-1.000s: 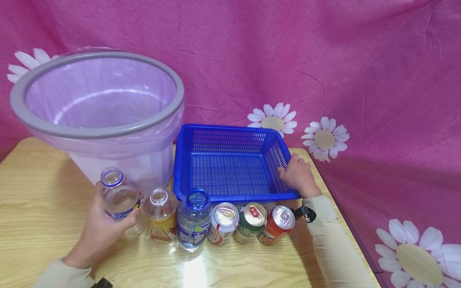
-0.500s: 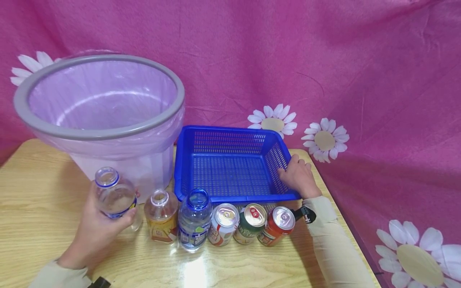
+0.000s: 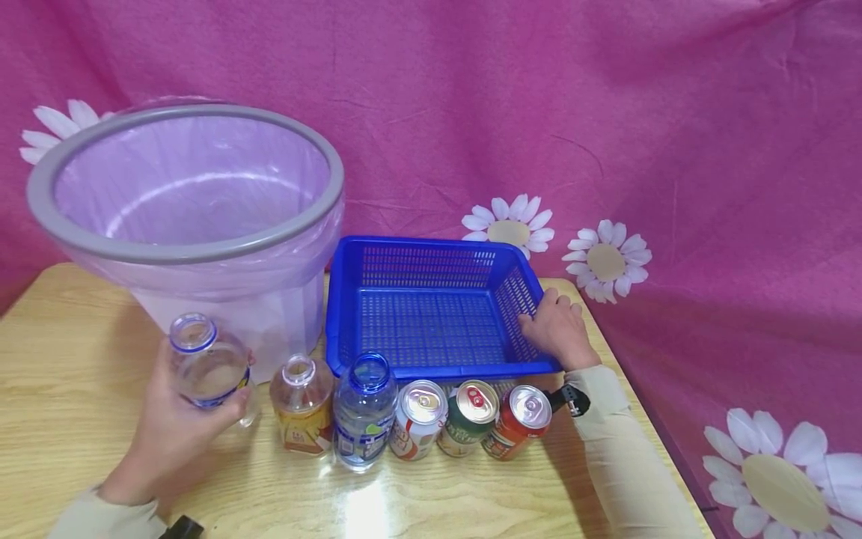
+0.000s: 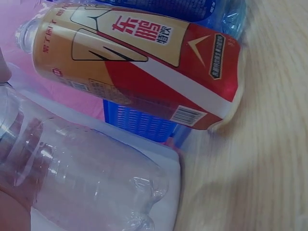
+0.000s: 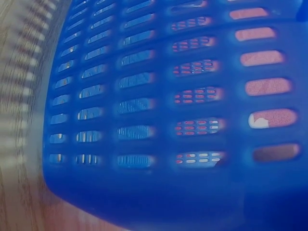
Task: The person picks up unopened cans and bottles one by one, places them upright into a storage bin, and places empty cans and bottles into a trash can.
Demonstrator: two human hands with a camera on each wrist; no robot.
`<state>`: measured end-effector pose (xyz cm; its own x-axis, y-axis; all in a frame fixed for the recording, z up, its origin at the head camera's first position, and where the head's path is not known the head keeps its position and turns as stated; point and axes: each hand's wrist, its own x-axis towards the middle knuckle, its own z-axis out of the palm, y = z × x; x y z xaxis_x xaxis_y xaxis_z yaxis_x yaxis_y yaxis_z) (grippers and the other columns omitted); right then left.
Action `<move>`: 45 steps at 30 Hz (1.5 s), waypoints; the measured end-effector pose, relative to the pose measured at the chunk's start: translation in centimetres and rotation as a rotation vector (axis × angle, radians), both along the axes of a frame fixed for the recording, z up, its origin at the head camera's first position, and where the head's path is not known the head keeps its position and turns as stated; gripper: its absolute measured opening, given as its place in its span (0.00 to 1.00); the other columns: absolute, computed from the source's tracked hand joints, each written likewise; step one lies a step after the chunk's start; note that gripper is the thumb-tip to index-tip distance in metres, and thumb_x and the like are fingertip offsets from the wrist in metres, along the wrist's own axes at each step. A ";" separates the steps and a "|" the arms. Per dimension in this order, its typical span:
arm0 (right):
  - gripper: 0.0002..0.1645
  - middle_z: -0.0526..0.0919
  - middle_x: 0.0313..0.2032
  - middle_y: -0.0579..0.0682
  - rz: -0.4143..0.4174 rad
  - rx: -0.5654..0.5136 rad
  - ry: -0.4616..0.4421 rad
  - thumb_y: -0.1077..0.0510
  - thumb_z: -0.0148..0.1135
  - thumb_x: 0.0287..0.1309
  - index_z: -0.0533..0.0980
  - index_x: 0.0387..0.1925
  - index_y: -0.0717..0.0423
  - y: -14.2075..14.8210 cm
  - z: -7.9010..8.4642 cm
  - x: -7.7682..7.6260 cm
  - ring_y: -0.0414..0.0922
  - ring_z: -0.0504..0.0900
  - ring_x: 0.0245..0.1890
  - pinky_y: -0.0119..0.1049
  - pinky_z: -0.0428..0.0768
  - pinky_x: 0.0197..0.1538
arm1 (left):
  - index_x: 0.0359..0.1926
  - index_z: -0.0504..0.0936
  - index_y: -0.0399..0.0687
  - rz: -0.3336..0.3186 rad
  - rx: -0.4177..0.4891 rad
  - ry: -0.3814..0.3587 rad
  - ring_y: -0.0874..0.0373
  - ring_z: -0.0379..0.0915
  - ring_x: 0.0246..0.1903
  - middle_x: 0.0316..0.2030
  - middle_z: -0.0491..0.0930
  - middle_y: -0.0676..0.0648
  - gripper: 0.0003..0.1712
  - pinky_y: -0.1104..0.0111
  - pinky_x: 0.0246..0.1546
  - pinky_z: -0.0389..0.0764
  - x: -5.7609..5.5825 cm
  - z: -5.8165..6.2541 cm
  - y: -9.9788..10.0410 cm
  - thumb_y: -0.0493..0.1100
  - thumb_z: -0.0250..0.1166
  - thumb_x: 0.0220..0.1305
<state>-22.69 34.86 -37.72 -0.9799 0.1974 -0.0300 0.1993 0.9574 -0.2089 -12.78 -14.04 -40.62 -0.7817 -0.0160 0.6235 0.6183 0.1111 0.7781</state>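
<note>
My left hand grips a clear plastic bottle with a blue ring at its neck, in front of the bin. In the left wrist view the base of this clear bottle seems to be off the table. Just right of it stands an uncapped drink bottle with a yellow and red label. My right hand holds the right rim of a blue plastic basket, thumb on the inner side. The right wrist view is filled by the slotted basket wall; no fingers show there.
A large bin with a grey rim and purple liner stands back left. A blue-necked bottle, a white can, a green can and a red can line up before the basket. A pink cloth hangs behind.
My left hand has shifted a little to the left with the clear bottle, widening the gap to the yellow-labelled bottle. My right hand stays on the basket rim.
</note>
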 end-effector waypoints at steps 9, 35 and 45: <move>0.36 0.72 0.53 0.77 0.015 0.027 0.011 0.45 0.54 0.68 0.63 0.57 0.76 0.1 -0.1 0.0 0.72 0.69 0.56 0.64 0.70 0.61 | 0.65 0.62 0.23 0.006 -0.023 0.054 0.71 0.80 0.51 0.51 0.83 0.62 0.52 0.80 0.56 0.74 -0.1 0.4 -0.2 0.11 0.65 0.30; 0.35 0.76 0.49 0.75 0.040 0.110 0.045 0.44 0.56 0.67 0.67 0.51 0.77 -0.1 0.2 0.0 0.70 0.73 0.52 0.61 0.72 0.58 | 0.63 0.61 0.20 0.011 -0.032 0.059 0.71 0.79 0.52 0.51 0.84 0.64 0.51 0.79 0.56 0.73 -0.2 0.4 -0.4 0.11 0.66 0.28; 0.35 0.75 0.47 0.73 0.036 0.109 0.058 0.45 0.56 0.68 0.67 0.51 0.78 -0.2 0.0 0.1 0.68 0.72 0.50 0.60 0.73 0.56 | 0.60 0.59 0.15 0.039 -0.048 -0.040 0.72 0.79 0.50 0.48 0.82 0.68 0.50 0.78 0.56 0.74 0.2 0.9 -0.1 0.10 0.67 0.29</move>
<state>-22.60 34.68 -37.72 -0.9859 0.1608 0.0469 0.1547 0.9815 -0.1131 -12.60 -14.15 -39.68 -0.8052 -0.0182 0.5927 0.5814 0.1721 0.7952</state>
